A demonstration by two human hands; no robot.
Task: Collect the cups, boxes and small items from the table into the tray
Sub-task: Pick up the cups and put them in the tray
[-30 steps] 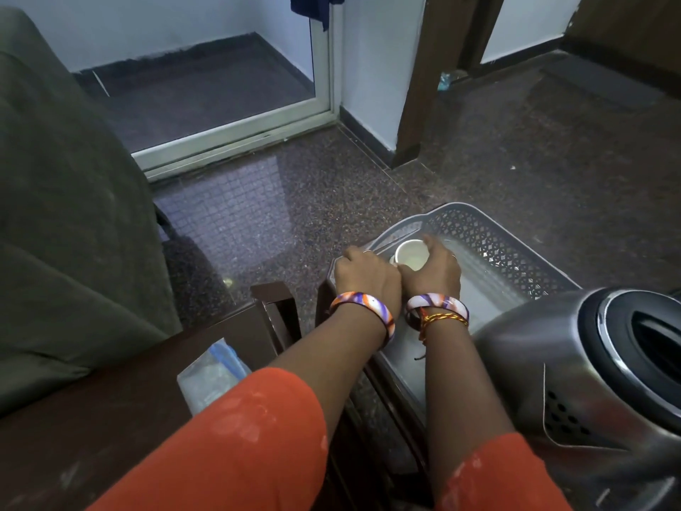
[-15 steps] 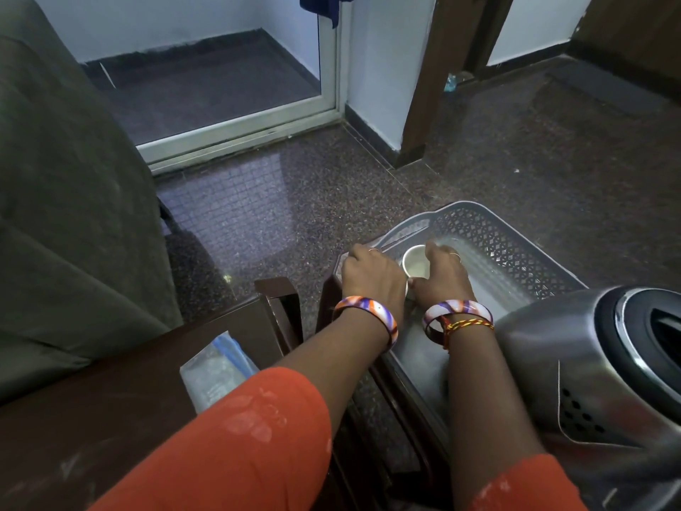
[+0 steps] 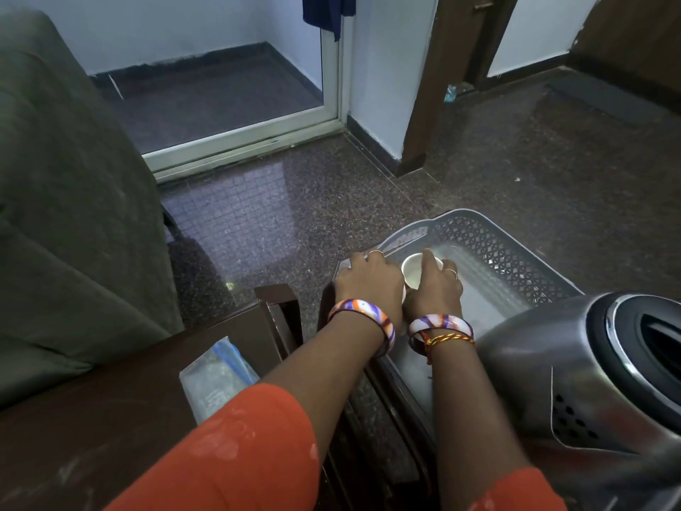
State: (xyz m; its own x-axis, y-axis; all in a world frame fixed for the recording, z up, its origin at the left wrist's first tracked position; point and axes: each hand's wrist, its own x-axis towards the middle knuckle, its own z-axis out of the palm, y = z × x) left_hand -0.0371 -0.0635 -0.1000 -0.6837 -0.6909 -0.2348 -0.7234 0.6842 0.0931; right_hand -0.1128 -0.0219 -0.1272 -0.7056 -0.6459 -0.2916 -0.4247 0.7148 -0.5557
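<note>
A small white cup (image 3: 412, 271) stands in the near left corner of the grey tray (image 3: 516, 260), which has lattice walls. My left hand (image 3: 368, 284) lies curled against the cup's left side, knuckles up, with its fingertips hidden. My right hand (image 3: 436, 285) curls round the cup's right side, one finger lying up along the rim. The cup's lower part is hidden between the two hands. A clear plastic zip bag (image 3: 215, 378) lies on the dark wooden table (image 3: 110, 418) left of my arms.
A steel electric kettle (image 3: 589, 366) fills the near right, close to my right forearm. A green-covered sofa (image 3: 62, 215) stands at left. The tray rests on a dark wooden frame (image 3: 280, 315) above a speckled granite floor (image 3: 479, 178).
Both hands stay at the cup in the tray's corner. My right hand has slid a little to the cup's right, uncovering more of the rim.
</note>
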